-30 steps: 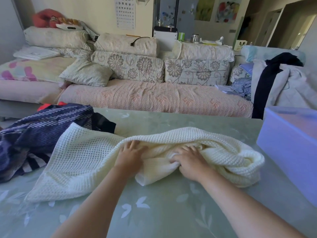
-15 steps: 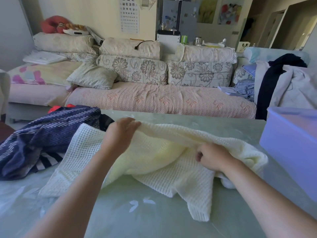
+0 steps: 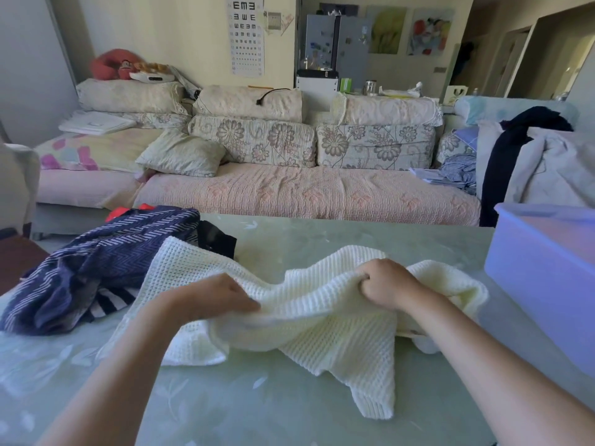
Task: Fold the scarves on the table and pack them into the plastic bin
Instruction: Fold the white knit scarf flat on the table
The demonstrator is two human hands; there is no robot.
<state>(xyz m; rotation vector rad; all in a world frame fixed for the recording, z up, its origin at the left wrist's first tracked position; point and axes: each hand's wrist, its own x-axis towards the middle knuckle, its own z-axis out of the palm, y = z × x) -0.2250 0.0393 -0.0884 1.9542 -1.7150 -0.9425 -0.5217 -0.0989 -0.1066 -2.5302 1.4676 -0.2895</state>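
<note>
A cream waffle-knit scarf (image 3: 325,323) lies bunched across the middle of the green table (image 3: 289,410). My left hand (image 3: 209,296) pinches a fold of it near its middle. My right hand (image 3: 388,283) grips a raised fold further right, fingers curled into the knit. One end of the scarf hangs toward me in a point. A navy patterned scarf (image 3: 106,262) lies heaped at the table's left, on striped and black cloth. The pale purple plastic bin (image 3: 547,275) stands at the right edge.
Beyond the table's far edge runs a pink sofa (image 3: 306,194) with floral cushions. Clothes are piled on a chair (image 3: 547,162) at the back right. A red item (image 3: 128,210) peeks out behind the navy scarf.
My left hand has come down and toward me with the fold it held. My right hand has risen and moved farther away with its fold. The scarf's hanging end has spread nearer to me.
</note>
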